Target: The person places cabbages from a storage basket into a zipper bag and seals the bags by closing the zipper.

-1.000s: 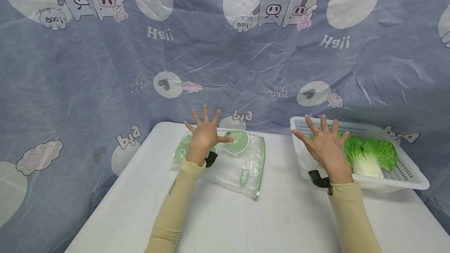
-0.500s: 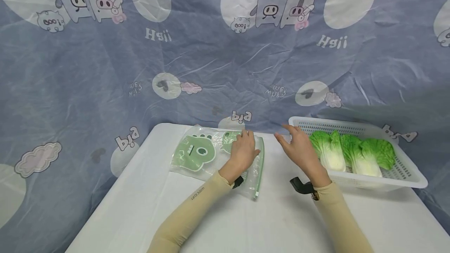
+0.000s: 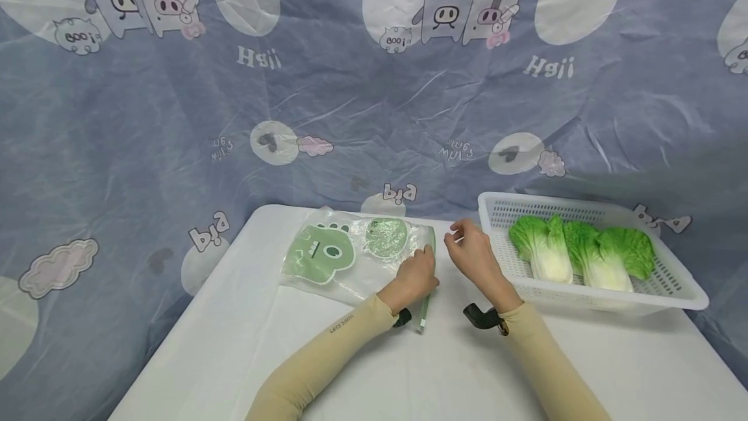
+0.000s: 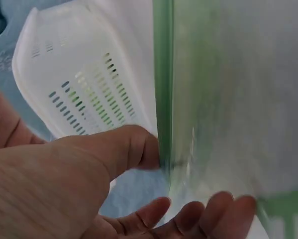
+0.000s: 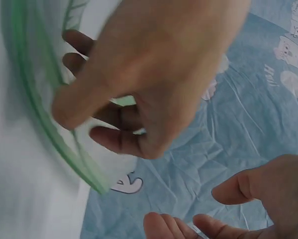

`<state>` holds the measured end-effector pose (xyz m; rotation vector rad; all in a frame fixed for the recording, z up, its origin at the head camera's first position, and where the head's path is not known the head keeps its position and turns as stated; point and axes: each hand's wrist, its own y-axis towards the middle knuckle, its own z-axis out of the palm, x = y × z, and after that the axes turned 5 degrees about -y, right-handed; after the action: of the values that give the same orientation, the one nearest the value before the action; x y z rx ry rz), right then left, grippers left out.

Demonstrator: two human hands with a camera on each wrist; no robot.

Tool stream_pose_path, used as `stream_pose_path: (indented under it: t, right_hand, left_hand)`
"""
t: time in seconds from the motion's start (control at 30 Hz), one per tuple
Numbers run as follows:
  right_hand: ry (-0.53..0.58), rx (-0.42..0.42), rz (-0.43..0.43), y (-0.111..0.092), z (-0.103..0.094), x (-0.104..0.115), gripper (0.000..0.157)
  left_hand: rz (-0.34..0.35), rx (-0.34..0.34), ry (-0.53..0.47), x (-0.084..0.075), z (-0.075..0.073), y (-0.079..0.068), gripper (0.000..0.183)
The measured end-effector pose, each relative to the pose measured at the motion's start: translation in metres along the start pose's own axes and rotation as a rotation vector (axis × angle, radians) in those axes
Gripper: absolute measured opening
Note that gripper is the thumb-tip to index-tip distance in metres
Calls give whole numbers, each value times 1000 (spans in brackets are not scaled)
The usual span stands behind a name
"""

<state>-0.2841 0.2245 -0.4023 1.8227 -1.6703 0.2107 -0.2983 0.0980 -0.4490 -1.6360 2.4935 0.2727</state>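
Observation:
A clear plastic zip bag (image 3: pixel 362 278) with a green monster print lies flat on the table, its green zip edge (image 4: pixel 163 74) towards the right. My left hand (image 3: pixel 416 273) is at that edge, fingers bent over it. In the left wrist view the thumb (image 4: pixel 139 144) comes right to the strip, partly hidden by it, with a gap between thumb and fingertips (image 4: pixel 188 214). My right hand (image 3: pixel 474 253) hovers just right of the bag, fingers loosely bent and holding nothing. Its thumb and fingers stand apart in the right wrist view.
A white perforated plastic basket (image 3: pixel 672 291) with leafy green cabbages (image 3: pixel 549 255) stands to the right, close beside my right hand. The table (image 3: pixel 467 375) has a white cover. A blue-grey cartoon-print curtain (image 3: pixel 350 83) hangs behind its far edge.
Both hands began spread wide and raised. My left hand has moved right and down to the bag's zip edge. My right hand has moved left from over the basket, its fingers drawing together.

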Motion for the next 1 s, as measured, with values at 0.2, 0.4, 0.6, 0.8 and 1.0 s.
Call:
stream_pose_path:
  t: [0.2,0.4,0.6,0.8,1.0]
  right_hand:
    - [-15,49,52,2,14,-2,28]
    - [-28,119,107,1,25,-7,33]
    - [10,296,182,1,37,-16,46]
    - [-7,401,232,1,52,-19,57]
    - [96,371,209,-2,66,-16,32]
  left_hand:
    - [7,4,-129,7,-5,6,31]
    - [-4,-3,-245,17,-22,7,15]
    - [32,-87,-272,25,-35,8,8]
    - [30,-115,-323,25,-51,2,20]
    - [45,-121,-323,24,-68,-6,14]
